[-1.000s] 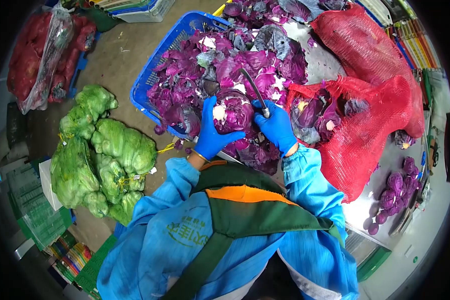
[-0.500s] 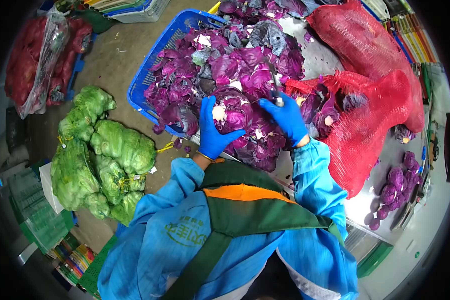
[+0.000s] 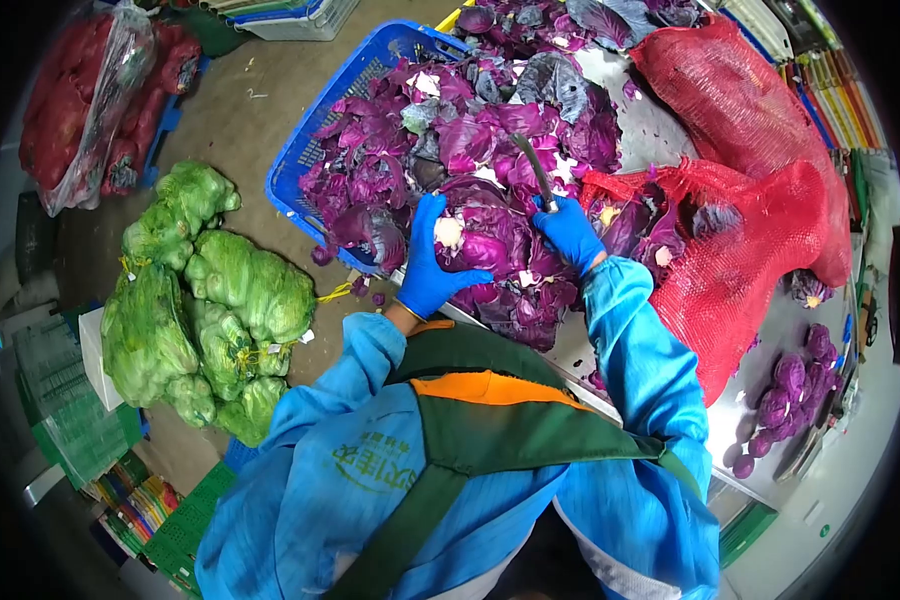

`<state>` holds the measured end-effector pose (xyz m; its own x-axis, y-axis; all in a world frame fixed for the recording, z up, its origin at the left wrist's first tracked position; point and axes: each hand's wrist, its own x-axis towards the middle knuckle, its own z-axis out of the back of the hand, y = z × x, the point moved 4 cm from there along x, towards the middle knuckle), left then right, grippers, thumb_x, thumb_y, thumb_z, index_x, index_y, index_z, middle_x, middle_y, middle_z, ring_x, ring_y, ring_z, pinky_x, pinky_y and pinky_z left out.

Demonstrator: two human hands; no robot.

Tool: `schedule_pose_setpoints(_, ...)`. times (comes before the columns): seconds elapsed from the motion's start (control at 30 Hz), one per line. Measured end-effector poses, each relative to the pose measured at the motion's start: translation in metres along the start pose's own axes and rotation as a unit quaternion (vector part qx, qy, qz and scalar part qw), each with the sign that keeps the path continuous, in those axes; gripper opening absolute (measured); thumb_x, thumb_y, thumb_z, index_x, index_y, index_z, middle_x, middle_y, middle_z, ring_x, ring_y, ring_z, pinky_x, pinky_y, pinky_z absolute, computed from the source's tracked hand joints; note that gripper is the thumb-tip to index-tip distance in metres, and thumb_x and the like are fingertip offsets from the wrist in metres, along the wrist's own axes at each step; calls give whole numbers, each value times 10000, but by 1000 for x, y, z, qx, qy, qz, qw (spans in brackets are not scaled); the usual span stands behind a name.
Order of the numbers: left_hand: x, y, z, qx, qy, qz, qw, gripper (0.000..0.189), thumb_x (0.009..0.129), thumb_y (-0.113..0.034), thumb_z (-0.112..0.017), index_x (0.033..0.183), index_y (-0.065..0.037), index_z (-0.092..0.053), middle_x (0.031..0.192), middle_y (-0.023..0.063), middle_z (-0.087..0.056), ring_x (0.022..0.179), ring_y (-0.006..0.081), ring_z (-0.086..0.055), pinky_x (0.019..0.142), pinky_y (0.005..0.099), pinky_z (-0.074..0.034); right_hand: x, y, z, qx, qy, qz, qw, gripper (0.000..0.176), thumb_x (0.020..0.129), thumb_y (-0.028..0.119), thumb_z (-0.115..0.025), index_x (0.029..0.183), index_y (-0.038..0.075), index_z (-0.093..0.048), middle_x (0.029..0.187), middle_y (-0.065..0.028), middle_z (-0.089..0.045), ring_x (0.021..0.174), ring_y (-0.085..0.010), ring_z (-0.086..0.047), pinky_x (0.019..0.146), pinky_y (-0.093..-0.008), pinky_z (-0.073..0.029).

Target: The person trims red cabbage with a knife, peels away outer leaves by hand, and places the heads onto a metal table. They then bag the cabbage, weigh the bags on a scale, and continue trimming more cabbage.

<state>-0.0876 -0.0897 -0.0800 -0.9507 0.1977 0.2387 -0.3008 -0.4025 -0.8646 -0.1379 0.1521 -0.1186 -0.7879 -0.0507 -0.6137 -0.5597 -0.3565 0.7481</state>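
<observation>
My left hand (image 3: 434, 268), in a blue glove, is cupped round the near left side of a red cabbage (image 3: 482, 248), thumb spread along its front. The pale cut stem of this cabbage shows beside my fingers. In my right hand (image 3: 572, 238), also gloved in blue, is a knife (image 3: 533, 168), its dark blade pointing up and away to the left. The blade is apart from the held cabbage. Loose purple cabbage leaves (image 3: 530, 310) lie in front of and around both hands.
A blue crate (image 3: 288, 170) heaped with leaves stands at the far left of the worktop. Red mesh sacks (image 3: 750, 260) lie on the right, one open with cabbages at its mouth. Trimmed red cabbages (image 3: 790, 375) sit nearer right. Bagged green vegetables (image 3: 250, 285) rest on the left floor.
My right hand has turned, and the knife blade now tilts further to the left, showing more clearly. My left hand stays on the cabbage. The whole view has shifted slightly.
</observation>
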Motion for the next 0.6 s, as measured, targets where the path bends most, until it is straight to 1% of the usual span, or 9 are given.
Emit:
schedule_pose_setpoints(0.1,-13,23,-5,-231,-44,264,935,1120,611,-290,-906,1455,-20,-222,1420,147,-330,1301,249,-375,1091,379,-338,-26,14,-5,39,-39,79,995,238,786,128,-648,995,18,-675,755,-47,-636,657,-119,-554,611,-294,-460)
schedule_pose_setpoints(0.2,1,22,7,-206,37,213,954,1103,601,-280,-911,1447,-19,-253,1422,140,-344,1296,247,-383,1089,377,-340,-57,29,-9,41,-4,79,996,269,782,125,-693,1039,44,-683,793,-38,-658,688,-113,-569,635,-291,-472)
schedule_pose_setpoints(0.23,10,8,14,-176,45,141,973,1100,571,-310,-917,1437,-38,-297,1443,153,-338,1322,279,-365,1106,406,-315,-57,28,-10,41,-4,81,996,269,782,125,-693,1039,44,-683,793,-38,-658,688,-113,-569,635,-291,-472)
schedule_pose_setpoints(0.27,17,2,19,-176,46,140,973,1100,571,-310,-917,1437,-38,-297,1443,153,-338,1322,279,-365,1106,406,-315,-59,28,-7,17,-42,128,991,344,780,175,-716,1098,57,-664,809,-58,-665,706,-126,-589,658,-294,-484)
schedule_pose_setpoints(0.33,34,-16,20,49,77,-18,996,1123,530,-354,-920,1433,-60,-319,1464,178,-320,1353,332,-330,1121,444,-280,-67,39,-2,-11,-78,167,983,422,777,226,-740,1158,69,-645,826,-77,-673,724,-140,-609,681,-296,-495)
schedule_pose_setpoints(0.43,40,-16,13,59,97,-18,993,1133,509,-398,-910,1430,-76,-335,1468,205,-308,1366,375,-299,1119,471,-264,-83,76,-7,-170,-110,215,955,755,728,387,-755,1374,109,-477,976,-178,-684,879,-301,-680,778,-374,-525)
schedule_pose_setpoints(0.53,43,-16,10,73,102,-21,992,1137,509,-410,-906,1432,-74,-334,1470,211,-304,1364,380,-301,1112,475,-272,-76,80,-24,-214,-73,141,964,751,725,372,-741,1372,102,-474,1042,-185,-674,925,-336,-668,790,-409,-522)
schedule_pose_setpoints(0.57,42,-17,9,78,97,-23,992,1135,510,-408,-906,1432,-75,-335,1469,213,-304,1364,382,-300,1110,477,-274,-75,84,-28,-259,-95,145,950,609,763,317,-684,1305,82,-538,985,-193,-679,873,-356,-668,762,-426,-527)
schedule_pose_setpoints(0.6,40,-18,9,83,95,-23,992,1133,511,-406,-906,1432,-75,-335,1468,215,-305,1364,384,-298,1109,479,-275,-73,84,-30,-258,-92,144,951,609,763,317,-684,1305,82,-538,985,-193,-679,873,-356,-668,762,-426,-527)
